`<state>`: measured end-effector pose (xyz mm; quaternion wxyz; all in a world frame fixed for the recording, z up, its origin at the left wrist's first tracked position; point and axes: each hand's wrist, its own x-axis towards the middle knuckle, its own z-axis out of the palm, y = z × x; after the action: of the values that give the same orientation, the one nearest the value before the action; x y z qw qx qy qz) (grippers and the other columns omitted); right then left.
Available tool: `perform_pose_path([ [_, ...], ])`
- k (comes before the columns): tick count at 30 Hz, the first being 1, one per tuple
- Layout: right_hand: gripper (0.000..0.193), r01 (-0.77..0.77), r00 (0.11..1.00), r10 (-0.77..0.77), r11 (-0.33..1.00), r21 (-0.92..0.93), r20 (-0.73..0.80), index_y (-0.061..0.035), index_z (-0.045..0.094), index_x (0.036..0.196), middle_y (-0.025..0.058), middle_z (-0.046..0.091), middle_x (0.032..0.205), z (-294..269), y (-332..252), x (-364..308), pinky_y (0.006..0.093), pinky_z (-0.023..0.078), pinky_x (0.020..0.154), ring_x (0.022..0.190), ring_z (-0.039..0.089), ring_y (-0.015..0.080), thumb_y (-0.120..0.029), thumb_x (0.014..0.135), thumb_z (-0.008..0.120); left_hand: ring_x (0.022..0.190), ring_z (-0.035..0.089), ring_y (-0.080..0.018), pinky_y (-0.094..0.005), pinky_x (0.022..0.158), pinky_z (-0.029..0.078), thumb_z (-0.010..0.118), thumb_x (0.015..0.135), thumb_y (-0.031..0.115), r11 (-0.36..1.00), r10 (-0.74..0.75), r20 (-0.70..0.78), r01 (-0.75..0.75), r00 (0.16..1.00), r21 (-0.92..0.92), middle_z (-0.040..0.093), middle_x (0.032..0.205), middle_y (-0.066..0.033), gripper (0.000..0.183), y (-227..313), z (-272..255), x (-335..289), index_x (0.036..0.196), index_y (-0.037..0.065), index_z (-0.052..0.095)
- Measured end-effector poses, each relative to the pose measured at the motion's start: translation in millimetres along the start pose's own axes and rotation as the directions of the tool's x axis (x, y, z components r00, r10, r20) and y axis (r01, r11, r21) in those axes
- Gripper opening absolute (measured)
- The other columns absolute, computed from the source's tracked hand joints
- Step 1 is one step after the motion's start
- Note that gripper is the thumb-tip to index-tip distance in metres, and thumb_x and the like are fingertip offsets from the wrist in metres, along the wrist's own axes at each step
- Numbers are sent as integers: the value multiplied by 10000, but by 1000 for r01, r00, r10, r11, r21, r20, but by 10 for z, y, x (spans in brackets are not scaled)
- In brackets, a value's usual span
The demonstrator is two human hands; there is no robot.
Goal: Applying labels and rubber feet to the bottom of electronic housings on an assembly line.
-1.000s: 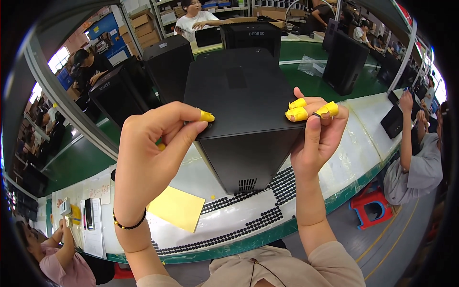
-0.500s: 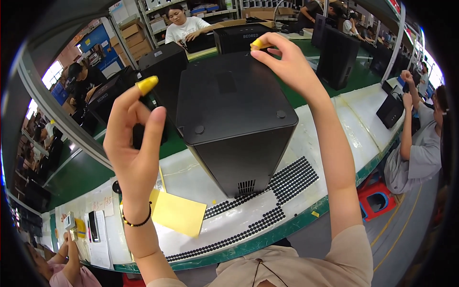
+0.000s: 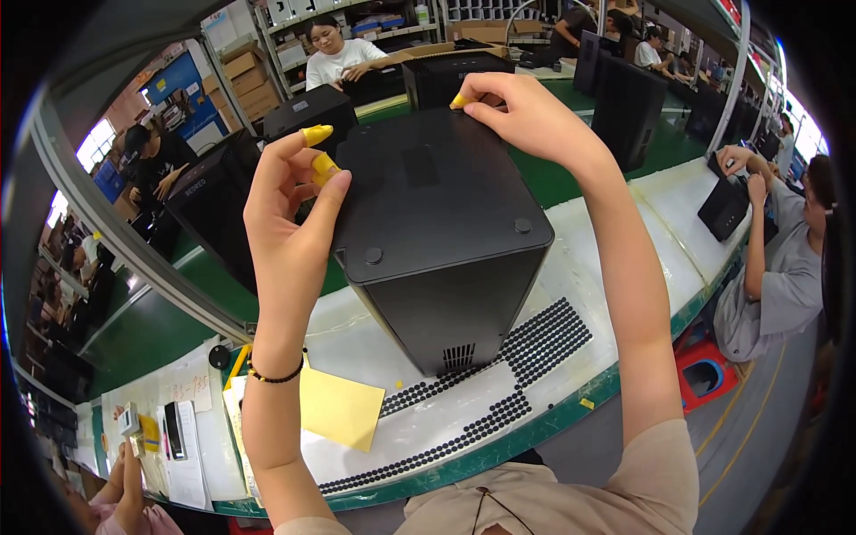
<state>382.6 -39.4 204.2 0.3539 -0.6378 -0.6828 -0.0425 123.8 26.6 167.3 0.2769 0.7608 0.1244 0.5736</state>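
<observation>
A black box-shaped case (image 3: 437, 192) stands in front of me with its flat panel facing up. Two round black rubber feet (image 3: 522, 226) sit on the panel's near corners. My right hand (image 3: 526, 107) has thumb and forefinger closed together at the far right corner; anything between them is hidden. Beside the panel's left edge is my left hand (image 3: 290, 205). Its thumb meets a finger in a yellow finger cot (image 3: 325, 167), while another capped finger points right. What that pinch holds, if anything, I cannot make out.
Rows of small round black pads (image 3: 553, 334) on white sheets lie at the case's foot. A yellow paper (image 3: 343, 406) lies left of them on the bench. More black cases (image 3: 629, 111) stand beyond. Co-workers sit around, one at right (image 3: 776, 241) handling a dark part.
My left hand has moved right and up to the panel's edge, and its thumb has closed onto a finger. My right hand has shifted slightly left and down onto the far corner.
</observation>
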Motion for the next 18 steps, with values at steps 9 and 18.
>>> perform_pose_path([
  [9,159,76,981,-44,984,164,-191,18,587,989,86,637,958,199,143,-180,276,454,816,887,597,181,-97,915,505,830,587,-106,-232,721,476,684,819,21,988,53,9,-54,999,147,617,890,-36,294,-296,85,280,1095,27,581],
  [18,192,62,959,-17,987,150,-284,55,606,976,123,648,986,291,50,-231,293,462,839,912,620,247,-73,898,487,795,570,-94,-227,716,441,667,813,10,982,-47,228,3,973,189,620,850,-28,269,-645,63,745,1068,30,583],
])
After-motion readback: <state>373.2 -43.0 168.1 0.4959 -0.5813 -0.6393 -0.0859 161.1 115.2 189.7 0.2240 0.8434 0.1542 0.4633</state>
